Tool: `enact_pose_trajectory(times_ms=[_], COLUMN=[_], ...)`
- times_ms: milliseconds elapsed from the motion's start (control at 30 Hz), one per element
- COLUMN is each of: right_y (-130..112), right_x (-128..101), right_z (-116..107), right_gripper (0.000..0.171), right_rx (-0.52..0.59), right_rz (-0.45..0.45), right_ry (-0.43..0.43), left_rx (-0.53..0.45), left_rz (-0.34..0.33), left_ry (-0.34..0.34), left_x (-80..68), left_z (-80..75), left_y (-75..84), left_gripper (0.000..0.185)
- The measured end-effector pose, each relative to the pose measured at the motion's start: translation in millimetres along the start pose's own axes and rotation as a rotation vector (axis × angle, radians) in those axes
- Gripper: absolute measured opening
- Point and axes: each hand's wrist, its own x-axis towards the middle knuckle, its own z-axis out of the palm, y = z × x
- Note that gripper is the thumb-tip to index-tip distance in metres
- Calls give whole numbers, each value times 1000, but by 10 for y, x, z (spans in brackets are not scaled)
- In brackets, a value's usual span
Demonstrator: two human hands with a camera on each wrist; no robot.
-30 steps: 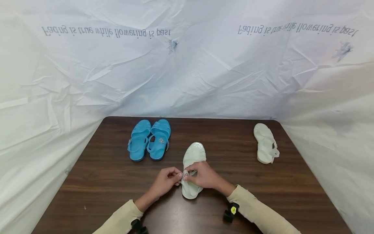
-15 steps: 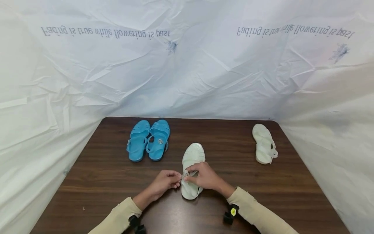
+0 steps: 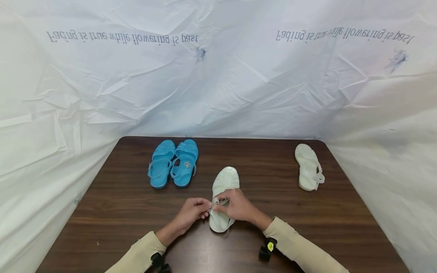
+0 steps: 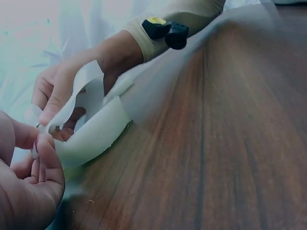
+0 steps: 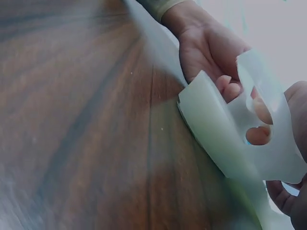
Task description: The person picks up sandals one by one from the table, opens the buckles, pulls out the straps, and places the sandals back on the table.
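A white jelly sandal lies on the table in front of me, toe pointing away. At its left side my right hand pinches the ankle strap near the small metal buckle between thumb and forefinger. My left hand meets it there, thumb and forefinger pinching the narrow end of the strap. In the left wrist view the strap arches up over the heel part, and the fingers hide most of the buckle. The right wrist view shows the pale heel close up.
A pair of blue sandals stands side by side at the back left of the brown wooden table. Another white sandal lies at the back right. White printed sheeting hangs behind and along both sides.
The white sandal's heel and strap have shifted slightly left, with my right hand moving along. Both hands keep their pinch at the buckle. The other sandals stay put.
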Motion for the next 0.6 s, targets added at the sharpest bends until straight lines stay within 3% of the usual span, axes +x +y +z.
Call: enact_pose_trajectory(times_ms=[200,600], right_y=[-10,11], right_x=[-10,-65], right_z=[25,-4], right_gripper=[17,20], right_rx=[25,34], right_rz=[35,38], right_ry=[18,46], left_rx=[-14,15], left_rz=[5,5], left_ry=[37,-24], left_x=[-48,-56], left_z=[-5,-36], left_y=[16,7], left_gripper=[28,23])
